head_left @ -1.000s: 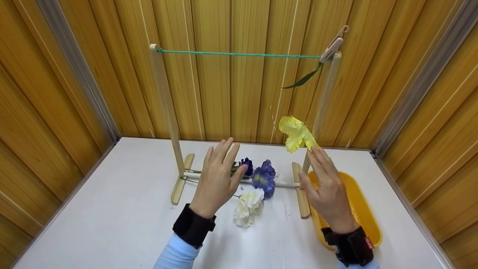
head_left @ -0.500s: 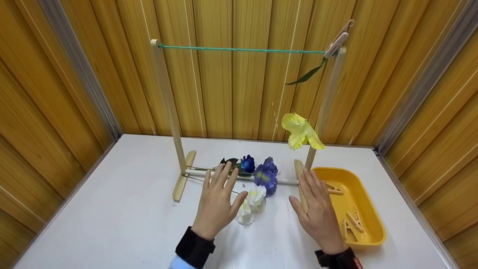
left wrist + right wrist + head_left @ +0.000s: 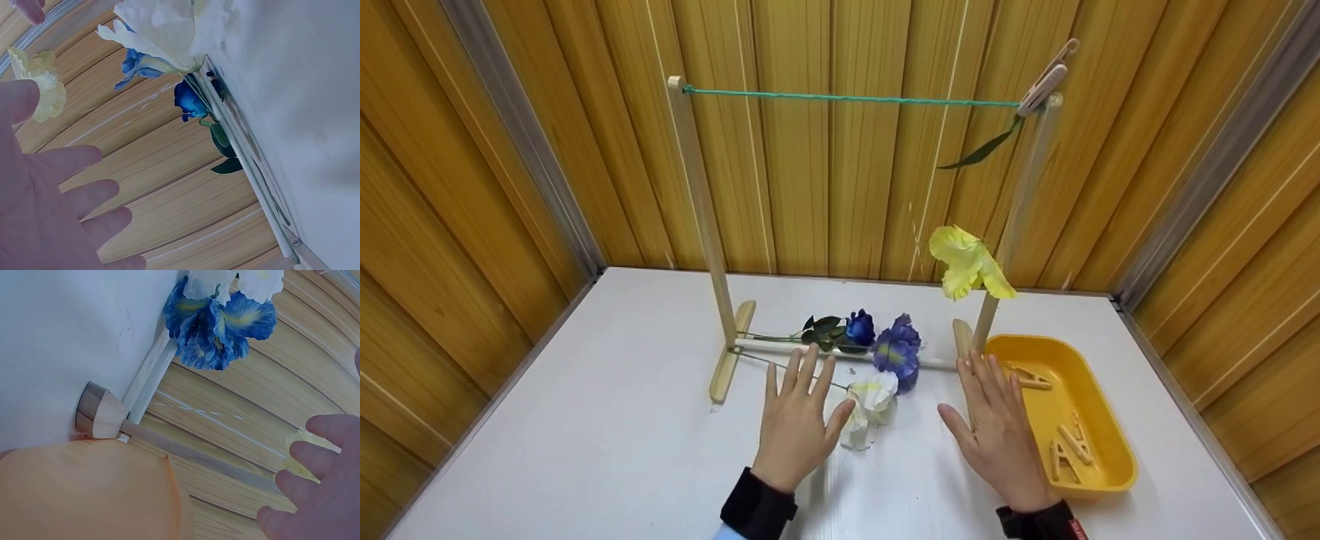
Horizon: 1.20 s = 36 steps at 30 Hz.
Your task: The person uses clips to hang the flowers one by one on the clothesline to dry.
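Note:
My left hand hovers with straight, spread fingers, just left of a white flower, and holds nothing. Likewise bare, my right hand is spread beside the yellow tub. A pink clothespin grips a stem at the right end of the green string. From it hang a long leaf and a yellow flower, head down. A blue rose and a purple-blue iris lie along the wooden rack's bottom bar.
Several wooden clothespins lie in the tub, which stands right of the rack's right foot. The rack's left post rises from a flat wooden foot. Wood-patterned panels close off the white table's back and sides.
Both hands have drawn back and down toward me, the right one away from beneath the yellow flower. The view has shifted slightly, and the tub's clothespins now show.

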{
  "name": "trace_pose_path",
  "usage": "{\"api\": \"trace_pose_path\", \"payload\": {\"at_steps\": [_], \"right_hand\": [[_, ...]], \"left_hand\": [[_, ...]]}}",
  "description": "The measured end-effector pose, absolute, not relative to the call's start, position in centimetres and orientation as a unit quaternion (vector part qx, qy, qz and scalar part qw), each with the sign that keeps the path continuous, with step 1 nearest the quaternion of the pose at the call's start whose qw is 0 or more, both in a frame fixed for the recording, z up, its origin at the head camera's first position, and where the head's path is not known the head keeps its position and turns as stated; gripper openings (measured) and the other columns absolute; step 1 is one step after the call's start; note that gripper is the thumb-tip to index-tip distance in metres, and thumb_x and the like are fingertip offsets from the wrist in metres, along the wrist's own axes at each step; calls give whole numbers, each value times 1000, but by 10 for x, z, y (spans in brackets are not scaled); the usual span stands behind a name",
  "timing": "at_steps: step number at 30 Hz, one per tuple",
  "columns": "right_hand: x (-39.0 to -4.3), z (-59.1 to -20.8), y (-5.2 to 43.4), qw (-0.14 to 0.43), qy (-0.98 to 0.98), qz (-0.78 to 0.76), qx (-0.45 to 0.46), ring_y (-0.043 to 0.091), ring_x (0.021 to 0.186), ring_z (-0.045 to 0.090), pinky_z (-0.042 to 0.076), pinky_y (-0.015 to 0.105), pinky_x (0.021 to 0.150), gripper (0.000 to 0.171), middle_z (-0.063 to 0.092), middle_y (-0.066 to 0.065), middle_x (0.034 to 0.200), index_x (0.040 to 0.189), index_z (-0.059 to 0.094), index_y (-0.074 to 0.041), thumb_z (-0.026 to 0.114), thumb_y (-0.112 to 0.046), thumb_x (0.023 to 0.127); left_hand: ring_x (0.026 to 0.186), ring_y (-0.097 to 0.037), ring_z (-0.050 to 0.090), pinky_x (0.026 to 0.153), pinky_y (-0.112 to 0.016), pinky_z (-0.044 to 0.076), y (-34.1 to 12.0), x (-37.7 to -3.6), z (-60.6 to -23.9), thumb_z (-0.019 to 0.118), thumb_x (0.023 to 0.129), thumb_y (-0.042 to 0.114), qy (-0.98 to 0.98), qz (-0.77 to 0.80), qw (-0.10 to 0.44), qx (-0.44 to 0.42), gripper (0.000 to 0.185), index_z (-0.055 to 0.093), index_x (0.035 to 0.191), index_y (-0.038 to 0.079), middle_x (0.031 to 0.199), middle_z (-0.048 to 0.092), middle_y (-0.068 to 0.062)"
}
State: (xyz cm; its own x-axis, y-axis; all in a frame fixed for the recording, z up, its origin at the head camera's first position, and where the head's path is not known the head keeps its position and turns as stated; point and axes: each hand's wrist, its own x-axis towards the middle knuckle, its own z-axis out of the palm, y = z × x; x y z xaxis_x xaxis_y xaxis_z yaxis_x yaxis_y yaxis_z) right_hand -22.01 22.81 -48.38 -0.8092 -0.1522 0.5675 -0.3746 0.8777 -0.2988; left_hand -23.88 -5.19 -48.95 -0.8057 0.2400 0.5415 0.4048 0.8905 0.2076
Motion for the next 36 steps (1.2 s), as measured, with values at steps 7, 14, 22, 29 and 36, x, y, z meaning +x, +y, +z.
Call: {"api": "trace_pose_path", "payload": {"at_steps": [7, 14, 22, 29, 36], "right_hand": [[-220, -482, 228, 185, -956, 200, 106, 44, 155, 20, 11, 65, 123, 70, 28, 20, 167, 157, 39, 0, 62, -36, 102], [-220, -481, 231, 143, -967, 188, 94, 43, 156, 16, 9, 67, 122, 68, 24, 19, 168, 158, 36, -2, 57, -40, 105], [-220, -477, 238, 134, -967, 193, 95, 44, 156, 15, 8, 65, 123, 65, 24, 21, 168, 158, 35, -1, 56, -36, 107], [-222, -475, 247, 134, -966, 203, 89, 47, 155, 16, 8, 67, 122, 67, 23, 23, 167, 158, 34, 0, 55, -37, 107], [-221, -470, 260, 110, -967, 218, 67, 49, 155, 13, 7, 68, 121, 66, 20, 26, 167, 159, 33, 2, 50, -39, 109]], "left_hand": [[148, -43, 37, 117, -68, 26, -56, -237, -492, 54, 104, 48, -947, -155, 242, -145, 61, 55, 149, 7, 158, 45, -20], [147, -44, 38, 116, -68, 26, -56, -234, -492, 54, 104, 47, -950, -158, 225, -147, 61, 55, 148, 6, 158, 45, -21], [147, -44, 39, 117, -68, 26, -54, -234, -492, 51, 105, 48, -956, -156, 199, -146, 61, 54, 149, 7, 159, 43, -20], [148, -42, 38, 118, -66, 25, -44, -231, -490, 47, 106, 49, -959, -156, 173, -161, 61, 52, 152, 8, 160, 42, -20], [148, -40, 39, 118, -66, 27, -24, -225, -490, 49, 106, 46, -955, -164, 160, -188, 59, 52, 152, 9, 159, 44, -18]]}}
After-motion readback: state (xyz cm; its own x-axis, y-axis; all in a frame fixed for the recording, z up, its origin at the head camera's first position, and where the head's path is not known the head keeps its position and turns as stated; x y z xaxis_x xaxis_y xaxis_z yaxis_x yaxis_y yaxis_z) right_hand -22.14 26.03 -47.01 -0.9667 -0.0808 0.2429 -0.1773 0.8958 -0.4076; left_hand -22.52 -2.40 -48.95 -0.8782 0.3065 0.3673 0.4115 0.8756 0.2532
